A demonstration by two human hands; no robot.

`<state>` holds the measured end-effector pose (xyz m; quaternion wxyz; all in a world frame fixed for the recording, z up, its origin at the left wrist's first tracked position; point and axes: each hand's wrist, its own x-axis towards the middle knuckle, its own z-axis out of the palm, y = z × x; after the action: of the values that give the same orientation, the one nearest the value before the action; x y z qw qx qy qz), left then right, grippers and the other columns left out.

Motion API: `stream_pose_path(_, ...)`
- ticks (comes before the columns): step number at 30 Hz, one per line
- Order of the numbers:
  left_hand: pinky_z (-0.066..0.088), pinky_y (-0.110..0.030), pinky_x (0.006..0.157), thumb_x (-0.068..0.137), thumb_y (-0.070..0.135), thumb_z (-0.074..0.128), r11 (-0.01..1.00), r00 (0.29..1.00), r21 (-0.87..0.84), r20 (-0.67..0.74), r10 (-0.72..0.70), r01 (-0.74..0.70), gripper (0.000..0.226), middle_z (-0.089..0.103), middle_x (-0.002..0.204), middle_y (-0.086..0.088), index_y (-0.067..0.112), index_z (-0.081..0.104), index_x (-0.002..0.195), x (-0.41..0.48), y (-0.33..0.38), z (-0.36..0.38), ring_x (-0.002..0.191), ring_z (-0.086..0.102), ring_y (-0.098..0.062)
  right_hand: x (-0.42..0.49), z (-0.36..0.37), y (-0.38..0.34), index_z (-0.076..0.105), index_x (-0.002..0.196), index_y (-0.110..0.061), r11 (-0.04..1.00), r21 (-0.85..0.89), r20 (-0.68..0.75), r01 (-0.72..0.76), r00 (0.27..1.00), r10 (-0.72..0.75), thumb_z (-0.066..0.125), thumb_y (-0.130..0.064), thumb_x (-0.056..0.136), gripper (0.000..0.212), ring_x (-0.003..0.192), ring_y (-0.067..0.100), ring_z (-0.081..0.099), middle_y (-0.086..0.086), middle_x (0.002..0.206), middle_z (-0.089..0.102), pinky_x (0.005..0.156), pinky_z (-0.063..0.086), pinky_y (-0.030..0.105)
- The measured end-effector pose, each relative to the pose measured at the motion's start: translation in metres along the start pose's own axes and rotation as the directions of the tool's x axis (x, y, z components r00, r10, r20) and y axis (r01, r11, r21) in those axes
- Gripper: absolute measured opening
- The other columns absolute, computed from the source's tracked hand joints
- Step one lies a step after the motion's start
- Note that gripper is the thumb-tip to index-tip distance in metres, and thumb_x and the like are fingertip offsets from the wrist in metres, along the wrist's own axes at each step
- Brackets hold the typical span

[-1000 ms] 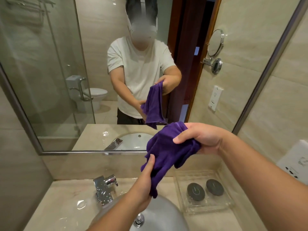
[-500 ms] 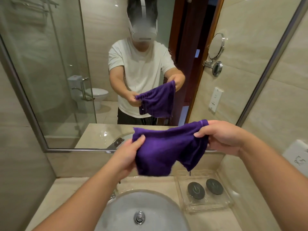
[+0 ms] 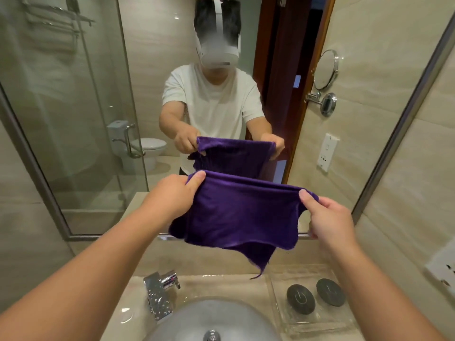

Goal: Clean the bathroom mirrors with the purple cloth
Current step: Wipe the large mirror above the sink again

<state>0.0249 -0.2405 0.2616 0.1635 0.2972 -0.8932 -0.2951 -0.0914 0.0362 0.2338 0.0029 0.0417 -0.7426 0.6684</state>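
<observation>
Right of sink basin (image 3: 197, 321): clear tray (image 3: 278, 291) containing two dark round discs (image 3: 300, 299), side by side. Above basin: purple cloth (image 3: 241, 217), held spread out. Top left corner pinched by left hand (image 3: 170, 198); top right corner pinched by right hand (image 3: 327, 217), fingers curled.
</observation>
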Motion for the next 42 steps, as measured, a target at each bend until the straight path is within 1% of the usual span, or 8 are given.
stream_pose_path(4,0.05,-0.023,0.043,0.089,0.04,0.072,0.749,0.991,-0.661,-0.076,-0.114,0.035,0.027,0.061,0.06,0.001,0.014,0.068,0.084,0.031,0.046,0.005,0.035,0.051,-0.009,0.031,0.031,-0.017,0.061,0.085,-0.024,0.872,0.462,-0.085,-0.159,0.971,0.222,0.075,-0.033,0.09,0.017,0.045,0.016,0.061,0.0,0.055,0.059,0.05,0.058,0.031)
stream_pose_path(7,0.056,-0.027,0.048,0.083,0.026,0.08,0.508,0.938,-0.857,-0.242,-0.25,-0.086,0.033,0.066,0.091,-0.005,0.021,0.05,0.097,0.054,0.08,0.01,0.043,0.062,-0.009,0.063,0.063,-0.045,0.058,0.092,-0.023,0.783,0.618,-0.176,-0.068,0.959,0.222,0.073,-0.028,0.092,0.015,0.062,0.019,0.073,0.0,0.066,0.069,0.063,0.063,0.038)
stream_pose_path(12,0.059,-0.03,0.058,0.089,0.016,0.072,0.103,0.856,-0.959,-0.284,-0.431,-0.266,0.035,0.064,0.085,-0.006,0.018,0.038,0.083,0.075,0.113,0.029,0.062,0.071,-0.015,0.1,0.101,-0.068,0.044,0.133,-0.024,0.824,0.499,-0.427,0.269,0.903,-0.036,0.073,-0.017,0.087,0.056,0.079,0.004,0.069,-0.005,0.096,0.072,0.079,0.054,0.027)
stream_pose_path(15,0.059,-0.032,0.077,0.09,0.013,0.069,0.269,0.789,-0.853,-0.518,-0.33,-0.448,0.019,0.066,0.106,-0.019,0.018,0.051,0.086,0.07,0.124,0.046,0.077,0.069,-0.007,0.096,0.118,-0.06,0.021,0.157,-0.018,0.811,0.155,-0.382,0.564,0.791,-0.477,0.07,-0.022,0.088,0.084,0.126,0.008,0.052,0.004,0.145,0.051,0.114,0.038,0.035)
stream_pose_path(18,0.026,-0.017,0.116,0.092,0.023,0.064,0.598,0.714,-0.535,-0.694,0.092,-0.596,0.037,0.023,0.158,-0.021,0.019,0.057,0.128,0.058,0.138,0.071,0.14,0.033,0.002,0.101,0.133,-0.058,0.008,0.161,-0.018,0.75,-0.222,-0.167,0.622,0.734,-0.658,0.059,-0.043,0.095,0.086,0.154,0.023,0.009,0.008,0.168,0.005,0.121,0.003,0.052)
stream_pose_path(22,-0.014,-0.04,0.118,0.098,0.062,0.033,0.918,0.801,-0.199,-0.572,0.175,-0.342,0.078,-0.029,0.161,-0.012,0.028,0.001,0.16,0.078,0.156,0.082,0.147,-0.03,-0.023,0.119,0.135,-0.078,0.002,0.161,-0.023,0.7,-0.471,-0.17,0.537,0.723,-0.669,0.035,-0.076,0.089,0.095,0.154,0.026,-0.001,0.007,0.169,-0.006,0.119,0.007,0.06)
stream_pose_path(34,0.001,-0.07,0.114,0.103,0.059,0.03,0.871,0.484,0.404,-0.724,0.491,-0.28,0.066,0.013,0.161,-0.025,0.022,0.021,0.157,0.13,0.086,0.074,0.147,0.006,-0.044,0.139,0.162,-0.057,0.027,0.157,-0.014,0.617,-0.633,-0.396,0.467,0.49,-0.777,0.032,-0.09,0.081,0.107,0.15,0.035,0.019,0.018,0.164,0.022,0.115,0.015,0.062)
stream_pose_path(42,-0.001,-0.064,0.117,0.098,0.059,0.033,0.894,0.632,0.363,-0.635,0.444,-0.263,0.078,-0.025,0.163,-0.009,0.03,-0.009,0.158,0.091,-0.051,0.222,0.149,-0.024,-0.03,0.103,0.189,0.139,0.013,0.156,-0.012,0.719,-0.594,-0.27,0.361,0.752,-0.601,0.029,-0.089,0.08,0.109,0.14,0.05,0.023,0.035,0.156,0.023,0.105,0.024,0.073)
